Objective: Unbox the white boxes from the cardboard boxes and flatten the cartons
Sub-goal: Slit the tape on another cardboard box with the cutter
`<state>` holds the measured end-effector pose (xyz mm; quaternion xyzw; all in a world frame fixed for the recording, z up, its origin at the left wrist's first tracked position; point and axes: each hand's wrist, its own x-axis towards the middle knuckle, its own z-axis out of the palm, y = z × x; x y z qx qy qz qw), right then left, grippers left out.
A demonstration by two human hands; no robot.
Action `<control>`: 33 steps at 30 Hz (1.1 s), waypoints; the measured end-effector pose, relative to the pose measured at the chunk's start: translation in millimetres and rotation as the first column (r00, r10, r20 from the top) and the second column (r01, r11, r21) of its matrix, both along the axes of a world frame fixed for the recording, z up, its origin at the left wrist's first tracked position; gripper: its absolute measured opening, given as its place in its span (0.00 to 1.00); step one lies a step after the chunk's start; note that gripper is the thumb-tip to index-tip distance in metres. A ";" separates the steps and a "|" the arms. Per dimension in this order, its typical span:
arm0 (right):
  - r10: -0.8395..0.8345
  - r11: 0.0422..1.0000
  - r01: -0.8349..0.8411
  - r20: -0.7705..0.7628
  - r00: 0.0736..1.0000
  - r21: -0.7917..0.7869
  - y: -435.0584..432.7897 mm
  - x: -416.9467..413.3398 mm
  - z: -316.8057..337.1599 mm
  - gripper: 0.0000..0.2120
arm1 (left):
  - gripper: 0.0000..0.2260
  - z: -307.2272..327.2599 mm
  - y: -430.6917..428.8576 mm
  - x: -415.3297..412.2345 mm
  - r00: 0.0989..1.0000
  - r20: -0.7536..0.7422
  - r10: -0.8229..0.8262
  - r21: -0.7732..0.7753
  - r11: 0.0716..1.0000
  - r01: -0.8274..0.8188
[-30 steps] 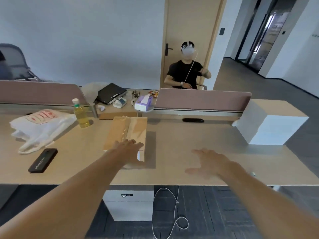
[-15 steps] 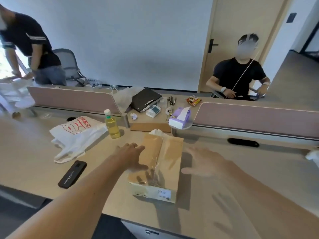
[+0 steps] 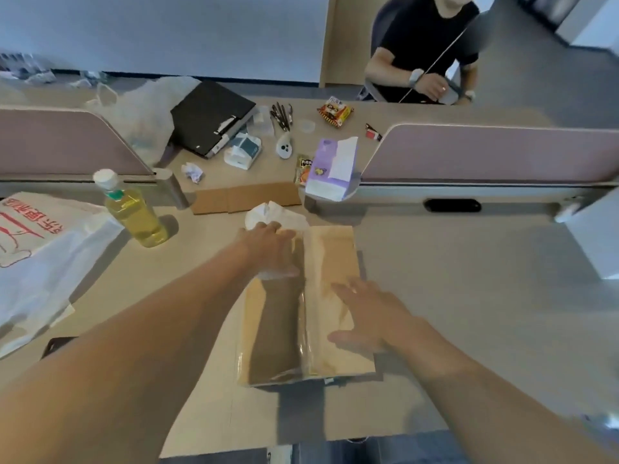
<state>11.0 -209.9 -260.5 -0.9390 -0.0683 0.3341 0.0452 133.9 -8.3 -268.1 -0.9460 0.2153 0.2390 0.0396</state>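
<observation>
Carton sits mid-worktop, right in front of me, tape seam running 6 to 12. R hand lies flat on its right flap, fingers spread wide, gripping nothing. L hand is palm-down on the far left flap, fingers relaxed; view's a bit blurred there. Just past the carton at 12: crumpled white wrap, then a flattened cardboard piece. Bottle w/ yellow liquid at 10, white printed bag at 9. Purple tissue pack at 1. Far off at 1, a person in a black tee.
</observation>
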 end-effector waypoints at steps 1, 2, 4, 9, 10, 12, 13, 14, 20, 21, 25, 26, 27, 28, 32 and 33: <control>-0.004 1.000 0.004 -0.002 1.000 0.007 0.1 -2.1 -6.1 0.47 | 0.39 -4.6 -5.2 6.3 1.000 -0.008 -0.005 -0.003 1.000 0.005; -0.004 1.000 0.004 0.004 1.000 0.019 0.2 -5.2 -12.4 0.49 | 0.39 -9.2 -9.1 12.2 1.000 -0.013 -0.013 0.000 1.000 0.013; 0.025 0.999 -0.025 0.006 1.000 0.041 -0.3 -11.1 -25.1 0.55 | 0.40 -21.5 -12.5 21.8 0.998 -0.009 -0.056 0.050 0.997 0.056; 0.143 0.987 -0.149 -0.092 0.985 -0.065 8.4 -19.4 -49.7 0.75 | 0.41 -48.7 -9.3 31.3 0.989 -0.007 -0.148 0.070 0.986 0.148; 0.148 0.983 -0.157 -0.090 0.985 -0.096 10.4 -21.0 -53.3 0.76 | 0.41 -50.2 -7.6 31.7 0.987 0.011 -0.161 0.060 0.985 0.161; 0.161 0.975 -0.168 -0.059 0.985 -0.146 12.1 -23.9 -57.0 0.74 | 0.41 -51.3 -2.3 31.2 0.986 0.056 -0.156 0.069 0.986 0.153; 0.177 0.969 -0.181 -0.040 0.983 -0.168 10.9 -24.4 -57.2 0.72 | 0.42 -52.3 0.1 30.0 0.989 0.064 -0.136 0.085 0.988 0.130; 0.196 0.962 -0.197 -0.024 0.980 -0.189 9.0 -23.2 -55.1 0.69 | 0.42 -53.2 2.0 28.4 0.992 0.062 -0.106 0.097 0.990 0.099; 0.024 0.957 0.044 0.228 0.973 -0.287 -20.9 -10.9 -29.2 0.46 | 0.37 -42.7 26.3 19.7 0.990 0.046 0.137 0.112 0.984 -0.141; -0.044 0.959 0.114 0.260 0.965 -0.260 -25.8 -9.6 -27.3 0.45 | 0.37 -43.7 36.1 18.1 0.980 0.054 0.193 0.093 0.976 -0.197; -0.457 0.890 0.451 0.141 0.878 0.074 -25.4 -16.6 -38.8 0.38 | 0.37 -55.5 50.0 3.0 0.934 -0.066 0.351 -0.053 0.934 -0.354; -0.526 0.843 0.512 0.054 0.849 0.165 -23.2 -20.8 -45.2 0.38 | 0.38 -55.4 45.4 -0.1 0.927 -0.114 0.357 -0.085 0.926 -0.367; -0.560 0.799 0.551 -0.036 0.827 0.241 -22.7 -24.9 -52.1 0.41 | 0.39 -54.9 40.6 -2.6 0.925 -0.143 0.352 -0.087 0.927 -0.366; -0.571 0.761 0.578 -0.119 0.812 0.294 -23.8 -29.6 -57.9 0.46 | 0.39 -54.0 36.0 -5.4 0.925 -0.157 0.347 -0.074 0.929 -0.362; -0.557 0.725 0.591 -0.205 0.805 0.352 -45.5 -42.6 -63.0 0.57 | 0.43 -54.1 15.0 -21.5 0.907 -0.175 0.382 -0.059 0.916 -0.397; -0.565 0.725 0.592 -0.188 0.804 0.353 -54.5 -44.2 -62.3 0.57 | 0.44 -54.2 6.8 -26.6 0.907 -0.168 0.387 -0.062 0.914 -0.402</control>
